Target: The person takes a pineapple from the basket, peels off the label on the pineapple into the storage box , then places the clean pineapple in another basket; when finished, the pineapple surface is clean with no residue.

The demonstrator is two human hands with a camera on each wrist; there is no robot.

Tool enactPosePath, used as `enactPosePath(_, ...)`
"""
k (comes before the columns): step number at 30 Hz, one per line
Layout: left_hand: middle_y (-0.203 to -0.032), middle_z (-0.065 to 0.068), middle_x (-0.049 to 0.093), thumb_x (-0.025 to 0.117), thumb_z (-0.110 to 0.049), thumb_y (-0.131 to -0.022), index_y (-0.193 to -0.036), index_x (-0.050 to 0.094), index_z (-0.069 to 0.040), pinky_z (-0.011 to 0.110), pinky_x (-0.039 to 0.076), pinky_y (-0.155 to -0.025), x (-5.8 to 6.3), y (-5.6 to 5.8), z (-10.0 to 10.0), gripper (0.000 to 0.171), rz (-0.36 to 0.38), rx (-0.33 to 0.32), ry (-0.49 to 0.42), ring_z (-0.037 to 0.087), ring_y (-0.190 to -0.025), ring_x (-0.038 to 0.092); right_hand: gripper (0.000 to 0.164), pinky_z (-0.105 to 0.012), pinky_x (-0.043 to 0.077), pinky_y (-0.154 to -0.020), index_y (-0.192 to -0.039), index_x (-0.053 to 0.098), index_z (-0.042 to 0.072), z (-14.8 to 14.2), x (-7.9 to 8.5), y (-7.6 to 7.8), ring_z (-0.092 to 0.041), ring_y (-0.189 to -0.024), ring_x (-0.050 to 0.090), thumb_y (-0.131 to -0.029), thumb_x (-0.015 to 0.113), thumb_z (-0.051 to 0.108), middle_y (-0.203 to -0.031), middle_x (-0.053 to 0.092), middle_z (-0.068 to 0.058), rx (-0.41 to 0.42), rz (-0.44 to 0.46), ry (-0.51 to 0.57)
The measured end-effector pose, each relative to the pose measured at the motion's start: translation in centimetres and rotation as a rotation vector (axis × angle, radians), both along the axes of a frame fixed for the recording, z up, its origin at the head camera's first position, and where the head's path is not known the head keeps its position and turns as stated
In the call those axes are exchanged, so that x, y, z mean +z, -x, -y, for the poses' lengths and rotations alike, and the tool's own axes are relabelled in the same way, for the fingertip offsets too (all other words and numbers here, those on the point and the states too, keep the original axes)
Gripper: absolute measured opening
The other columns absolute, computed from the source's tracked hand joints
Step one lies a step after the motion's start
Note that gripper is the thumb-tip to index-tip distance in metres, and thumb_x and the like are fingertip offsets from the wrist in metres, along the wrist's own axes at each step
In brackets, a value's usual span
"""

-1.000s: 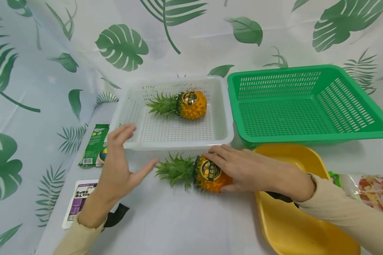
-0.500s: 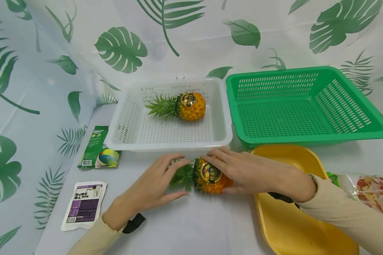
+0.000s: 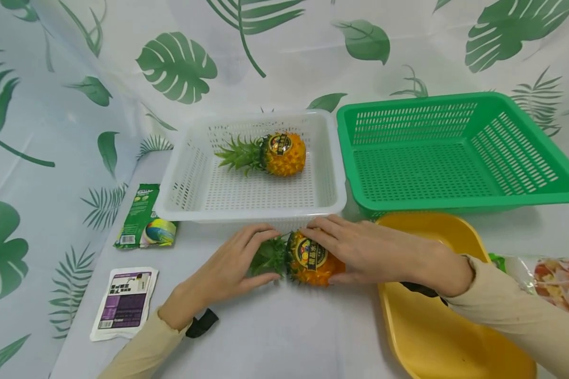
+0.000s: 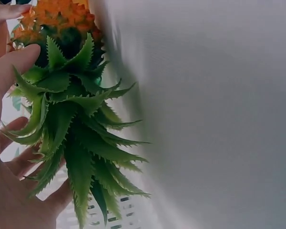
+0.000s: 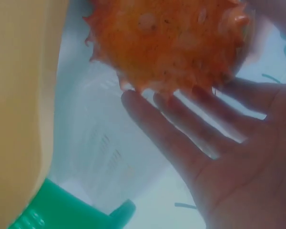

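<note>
A small pineapple (image 3: 309, 260) with a round black and gold label lies on the table, crown to the left. Over its orange body my right hand (image 3: 367, 251) holds on, fingers at the far side and thumb at the near side. My left hand (image 3: 227, 266) curves round the green crown (image 3: 271, 257), partly covering the leaves. In the left wrist view, spiky leaves (image 4: 81, 124) fill the space beside the left fingers. The right wrist view shows the right fingers against the orange rind (image 5: 167, 43). A second pineapple (image 3: 285, 154) lies inside the white basket (image 3: 251, 215).
Right of the white basket stands a green basket (image 3: 464, 202). A yellow basin (image 3: 436, 337) sits beneath the right forearm. At the left lie a green packet (image 3: 144, 218) and a white and purple packet (image 3: 124, 302). A clear bag of food (image 3: 559, 284) is at far right.
My left hand has come in from the left, lowered and closed round the pineapple's crown. The right hand stays on the pineapple's body.
</note>
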State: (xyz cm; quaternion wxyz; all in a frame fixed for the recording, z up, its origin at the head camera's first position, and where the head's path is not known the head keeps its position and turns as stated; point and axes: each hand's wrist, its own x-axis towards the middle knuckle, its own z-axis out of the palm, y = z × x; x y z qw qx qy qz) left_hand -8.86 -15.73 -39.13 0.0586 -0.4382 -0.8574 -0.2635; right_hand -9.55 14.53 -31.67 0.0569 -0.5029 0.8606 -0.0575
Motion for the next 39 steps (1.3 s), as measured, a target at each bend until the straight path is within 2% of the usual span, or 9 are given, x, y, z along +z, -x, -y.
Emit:
enactPosePath(8,-0.143,0.018,0.05,0.083,-0.033,-0.092,-0.152,0.047,-0.009,0.048,0.051,-0.1,-0.1,0.1,0.1,0.074,-0.013,0.004,0.002,0.029,-0.124,0.057,0.072,-0.043,0.059,-0.085,-0.153,0.047,0.004,-0.4,1.4,0.5,-0.029,-0.118,0.063,-0.097,0.076,0.04,-0.144,0.055,-0.013,0.071,-0.036,0.075)
enactPosePath(14,-0.143,0.017,0.049,0.084,-0.033,-0.092,-0.151,0.049,-0.011,0.049,0.052,-0.097,-0.3,0.0,0.2,0.072,-0.015,0.01,-0.001,0.029,-0.12,0.058,0.048,-0.041,0.058,-0.085,-0.137,0.06,0.01,-0.2,3.0,1.4,-0.024,-0.108,0.064,-0.097,0.078,0.03,-0.131,0.062,-0.008,0.112,-0.086,0.157)
enactPosePath(21,-0.144,0.018,0.047,0.079,-0.037,-0.096,-0.15,0.05,-0.013,0.047,0.052,-0.094,-0.4,-0.1,0.4,0.066,0.005,0.015,-0.012,0.028,-0.117,0.058,0.028,-0.036,0.056,-0.084,-0.12,0.07,0.01,1.4,3.8,2.6,-0.017,-0.102,0.061,-0.094,0.08,0.015,-0.119,0.065,-0.003,0.207,-0.066,0.174)
enactPosePath(27,-0.144,0.017,0.047,0.079,-0.037,-0.096,-0.15,0.049,-0.015,0.048,0.051,-0.098,-0.6,-0.2,0.4,0.066,0.002,0.017,-0.012,0.028,-0.121,0.056,0.027,-0.036,0.056,-0.087,-0.118,0.072,0.008,3.2,3.8,3.0,-0.016,-0.101,0.063,-0.093,0.082,0.015,-0.116,0.066,-0.002,0.256,0.019,0.114)
enactPosePath(32,-0.143,0.017,0.047,0.08,-0.036,-0.095,-0.151,0.048,-0.015,0.049,0.049,-0.102,-0.7,-0.4,0.2,0.068,0.0,0.023,-0.014,0.028,-0.126,0.054,0.031,-0.036,0.057,-0.091,-0.121,0.073,0.007,3.9,3.6,3.0,-0.018,-0.108,0.064,-0.094,0.082,0.017,-0.12,0.066,-0.004,0.238,0.106,0.0)
enactPosePath(39,-0.14,0.016,0.048,0.078,-0.039,-0.096,-0.151,0.048,-0.015,0.048,0.051,-0.099,-0.9,-0.4,0.2,0.067,-0.018,0.025,-0.022,0.027,-0.122,0.054,0.032,-0.036,0.057,-0.091,-0.122,0.073,0.008,4.0,3.5,3.1,-0.019,-0.108,0.065,-0.094,0.082,0.019,-0.118,0.067,-0.004,0.211,0.15,-0.041)
